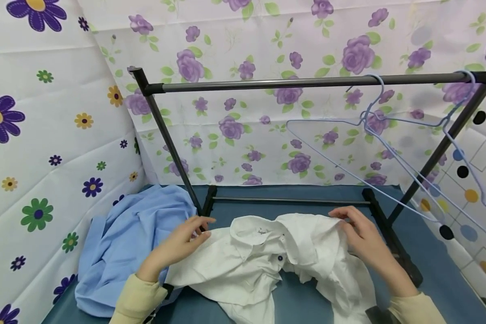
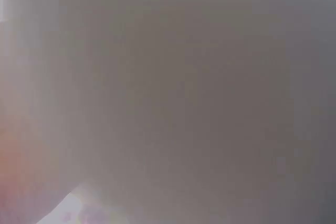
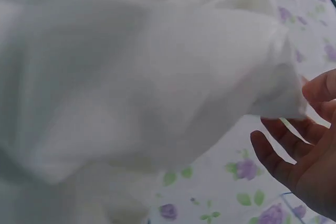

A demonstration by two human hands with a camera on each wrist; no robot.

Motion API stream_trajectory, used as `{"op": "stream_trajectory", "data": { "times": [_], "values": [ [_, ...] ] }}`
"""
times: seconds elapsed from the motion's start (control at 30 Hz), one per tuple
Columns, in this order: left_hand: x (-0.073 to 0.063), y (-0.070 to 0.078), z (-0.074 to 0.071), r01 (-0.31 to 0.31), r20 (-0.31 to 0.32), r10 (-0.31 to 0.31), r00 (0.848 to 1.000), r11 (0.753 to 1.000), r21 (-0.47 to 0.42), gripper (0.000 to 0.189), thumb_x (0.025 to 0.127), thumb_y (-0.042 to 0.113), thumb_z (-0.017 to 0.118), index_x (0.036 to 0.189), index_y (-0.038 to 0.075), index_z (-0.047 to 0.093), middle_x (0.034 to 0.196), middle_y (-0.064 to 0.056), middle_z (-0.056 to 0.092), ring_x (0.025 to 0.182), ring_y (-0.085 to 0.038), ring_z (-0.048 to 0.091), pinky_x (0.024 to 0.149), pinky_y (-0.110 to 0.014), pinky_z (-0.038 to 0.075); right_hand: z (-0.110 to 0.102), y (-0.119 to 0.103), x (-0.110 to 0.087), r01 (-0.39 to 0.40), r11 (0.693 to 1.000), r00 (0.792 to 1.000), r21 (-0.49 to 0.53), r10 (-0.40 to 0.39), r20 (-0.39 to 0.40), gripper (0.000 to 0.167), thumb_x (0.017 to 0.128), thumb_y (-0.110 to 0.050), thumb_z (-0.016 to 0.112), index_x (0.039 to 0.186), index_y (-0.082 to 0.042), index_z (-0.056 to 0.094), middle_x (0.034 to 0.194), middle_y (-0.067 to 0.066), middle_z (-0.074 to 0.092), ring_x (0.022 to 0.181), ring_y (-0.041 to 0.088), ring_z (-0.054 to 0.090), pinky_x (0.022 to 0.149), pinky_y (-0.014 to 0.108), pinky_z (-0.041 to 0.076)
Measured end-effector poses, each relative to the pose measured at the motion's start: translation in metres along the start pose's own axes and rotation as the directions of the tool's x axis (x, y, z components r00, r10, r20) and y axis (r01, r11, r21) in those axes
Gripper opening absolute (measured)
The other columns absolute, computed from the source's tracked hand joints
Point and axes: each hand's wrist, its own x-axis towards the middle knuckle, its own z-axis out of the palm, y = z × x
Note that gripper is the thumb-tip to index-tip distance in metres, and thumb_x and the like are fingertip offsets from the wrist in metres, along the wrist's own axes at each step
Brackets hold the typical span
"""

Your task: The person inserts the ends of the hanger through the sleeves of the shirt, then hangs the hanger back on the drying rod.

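Note:
A white collared shirt (image 1: 263,265) with a dark button hangs between the two hands in the head view, collar toward the back. My left hand (image 1: 176,245) pinches its left shoulder between thumb and fingers. At the opposite shoulder, my right hand (image 1: 360,236) grips the cloth. The right wrist view shows the thumb and index finger of the right hand (image 3: 310,140) at a corner of the white shirt (image 3: 157,87), the other fingers loosely bent below. A blurred grey-brown surface fills nearly all of the left wrist view.
Crumpled blue cloth (image 1: 137,243) lies at the left on the blue-green tabletop (image 1: 301,301). A dark metal rack (image 1: 259,84) stands behind the shirt. Light-blue wire hangers (image 1: 328,120) hang from its bar at the right. Flowered sheets (image 1: 235,54) enclose the back and sides.

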Motion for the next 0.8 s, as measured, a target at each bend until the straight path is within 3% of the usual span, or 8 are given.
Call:
{"op": "stream_trajectory", "data": {
  "times": [0.17,0.3,0.43,0.53,0.63,0.73,0.8],
  "values": [
    [0.006,0.009,-0.015,0.003,-0.121,-0.004,0.993,1.0,-0.014,0.036,0.105,0.022,0.057,0.14,0.012,0.057,0.116,-0.008,0.058,0.096,-0.017,0.058,0.082,-0.036,0.052,-0.006,-0.021,0.007,0.116,0.992,0.992,0.052,-0.113,-0.048,0.026,0.104,-0.004,0.052,0.125,-0.015,0.063,0.121,-0.003,0.062,0.105,0.011,0.056,0.086,0.015,0.043],
    [0.014,0.015,-0.016,0.009,-0.156,-0.013,0.988,1.0,-0.026,0.037,0.105,0.025,0.057,0.141,0.016,0.056,0.12,-0.006,0.059,0.097,-0.015,0.058,0.082,-0.036,0.052,-0.002,-0.034,0.011,0.17,0.984,0.985,0.056,-0.167,-0.042,0.025,0.105,-0.009,0.055,0.127,-0.016,0.063,0.122,-0.004,0.063,0.107,0.009,0.057,0.087,0.016,0.045],
    [0.024,0.018,-0.002,0.01,-0.14,-0.02,0.99,0.998,-0.068,0.038,0.106,0.029,0.055,0.142,0.016,0.055,0.117,-0.005,0.059,0.093,-0.016,0.059,0.08,-0.034,0.053,0.01,-0.039,0.014,0.182,0.981,0.982,0.068,-0.185,0.043,0.028,0.105,-0.013,0.055,0.132,-0.018,0.06,0.128,-0.003,0.061,0.114,0.014,0.056,0.091,0.032,0.05],
    [0.033,0.019,0.014,0.029,-0.119,-0.042,0.992,0.994,-0.106,0.038,0.106,0.03,0.054,0.142,0.016,0.055,0.115,-0.003,0.06,0.092,-0.016,0.061,0.078,-0.034,0.053,0.021,-0.039,0.014,0.183,0.981,0.976,0.071,-0.19,0.106,0.032,0.104,-0.018,0.059,0.136,-0.018,0.058,0.133,-0.001,0.058,0.122,0.022,0.055,0.096,0.05,0.048],
    [0.04,0.02,0.029,0.048,-0.094,-0.06,0.994,0.99,-0.13,0.039,0.106,0.031,0.054,0.143,0.016,0.054,0.117,-0.004,0.06,0.097,-0.018,0.062,0.078,-0.035,0.052,0.03,-0.038,0.014,0.165,0.985,0.973,0.044,-0.17,0.154,0.041,0.1,-0.029,0.066,0.139,-0.019,0.056,0.136,-0.001,0.056,0.126,0.027,0.053,0.096,0.058,0.047],
    [0.046,0.021,0.043,0.061,-0.062,-0.071,0.996,0.987,-0.148,0.043,0.106,0.033,0.054,0.144,0.015,0.052,0.123,-0.005,0.059,0.1,-0.019,0.06,0.078,-0.035,0.051,0.038,-0.036,0.012,0.142,0.99,0.969,0.015,-0.142,0.2,0.05,0.097,-0.04,0.069,0.141,-0.023,0.055,0.137,-0.002,0.055,0.122,0.023,0.054,0.089,0.049,0.052],
    [0.049,0.02,0.051,0.07,-0.036,-0.077,0.996,0.984,-0.164,0.043,0.106,0.035,0.054,0.144,0.014,0.053,0.122,-0.006,0.058,0.1,-0.019,0.058,0.078,-0.036,0.05,0.043,-0.035,0.01,0.12,0.993,0.964,0.017,-0.121,0.235,0.054,0.095,-0.044,0.07,0.143,-0.025,0.053,0.138,-0.001,0.054,0.107,0.015,0.058,0.078,0.037,0.054]
  ]
}}
